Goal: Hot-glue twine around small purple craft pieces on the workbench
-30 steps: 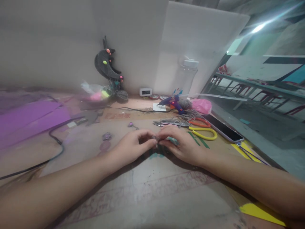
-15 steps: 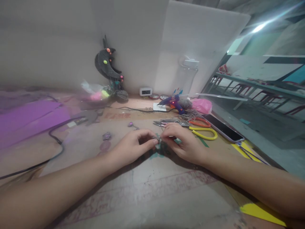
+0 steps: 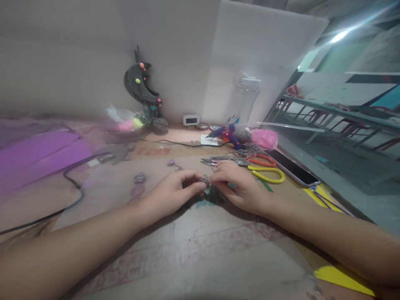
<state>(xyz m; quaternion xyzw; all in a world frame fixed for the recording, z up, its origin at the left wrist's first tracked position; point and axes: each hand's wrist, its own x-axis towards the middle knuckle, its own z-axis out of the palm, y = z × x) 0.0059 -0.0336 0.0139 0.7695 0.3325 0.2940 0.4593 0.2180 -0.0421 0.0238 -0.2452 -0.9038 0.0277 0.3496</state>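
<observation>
At the middle of the work surface my left hand (image 3: 179, 187) pinches a small grey piece (image 3: 204, 181), perhaps of yarn, between thumb and fingertips. My right hand (image 3: 234, 183) meets it from the other side, fingers closed together at the piece; what they grip is hidden. Dark and teal shapes lie in shadow beneath both hands. Just beyond the right hand are scissors with yellow handles (image 3: 267, 175) and a tool with orange handles (image 3: 261, 160). Left of the hands lie a small grey bundle (image 3: 140, 178) and a little purple-tipped piece (image 3: 171, 162).
A blue glue gun (image 3: 229, 135) with a lit red light rests by grey yarn (image 3: 243, 135) and a pink bag (image 3: 265, 138). A phone (image 3: 293, 168) lies at right. Behind are a clock (image 3: 191, 120), a clear bottle (image 3: 246, 100) and a dark crescent ornament (image 3: 137, 83). Purple sheets (image 3: 40, 154) lie left.
The fingertips of my right hand have shifted slightly left, closer to the left thumb and the grey piece. My left hand stays almost in place.
</observation>
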